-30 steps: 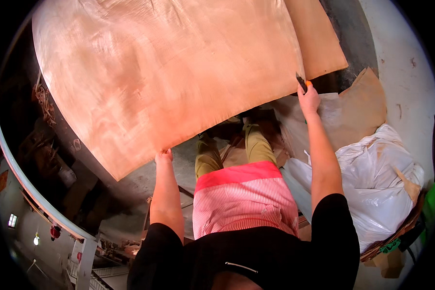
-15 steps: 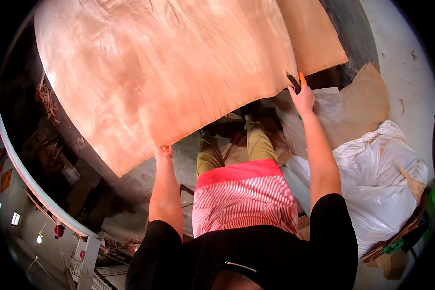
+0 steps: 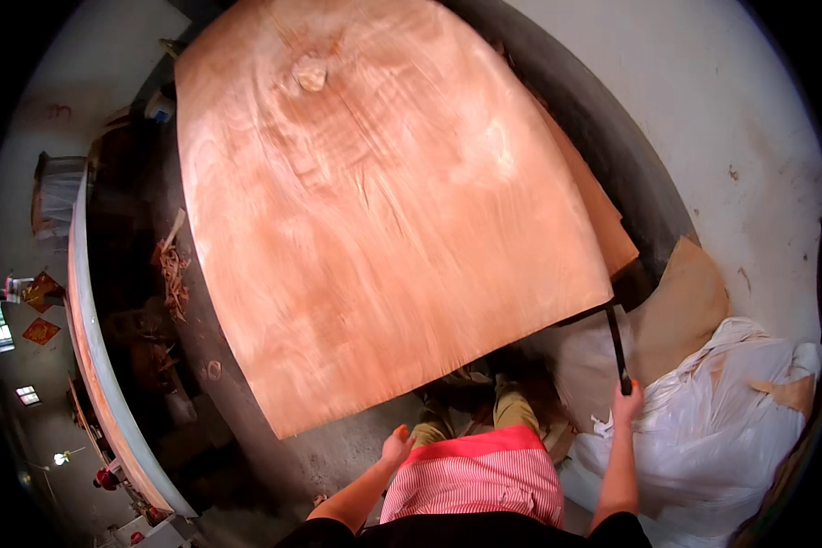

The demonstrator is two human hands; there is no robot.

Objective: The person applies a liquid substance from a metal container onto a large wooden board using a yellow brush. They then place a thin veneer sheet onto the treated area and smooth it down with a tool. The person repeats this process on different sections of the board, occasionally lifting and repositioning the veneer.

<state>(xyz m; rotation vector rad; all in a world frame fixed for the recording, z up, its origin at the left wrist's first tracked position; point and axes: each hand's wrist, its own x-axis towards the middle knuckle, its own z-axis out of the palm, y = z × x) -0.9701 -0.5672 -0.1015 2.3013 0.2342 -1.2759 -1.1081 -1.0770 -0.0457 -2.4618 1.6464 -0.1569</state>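
A large sheet of wood veneer (image 3: 402, 228) with swirling grain and a knot near its far end fills the middle of the view. My right hand (image 3: 628, 402) is closed around a long, thin black tool (image 3: 617, 342), whose far end reaches the sheet's near right corner. Whether that tool has a blade I cannot make out. Just below the near edge, apart from the sheet, my left hand (image 3: 395, 449) is closed, with a small orange thing (image 3: 402, 431) at its fingertips.
Under the sheet's right side another veneer sheet (image 3: 603, 219) shows. White plastic wrapping (image 3: 694, 447) lies bunched at the right, beside a tan sheet (image 3: 676, 301) against the pale wall (image 3: 731, 164). Wood scraps (image 3: 172, 269) lie at the left.
My left hand has let go of the veneer's near edge. My right hand has drawn back from the corner, the black tool now stretched toward it. The view has shifted, showing more of the sheet.
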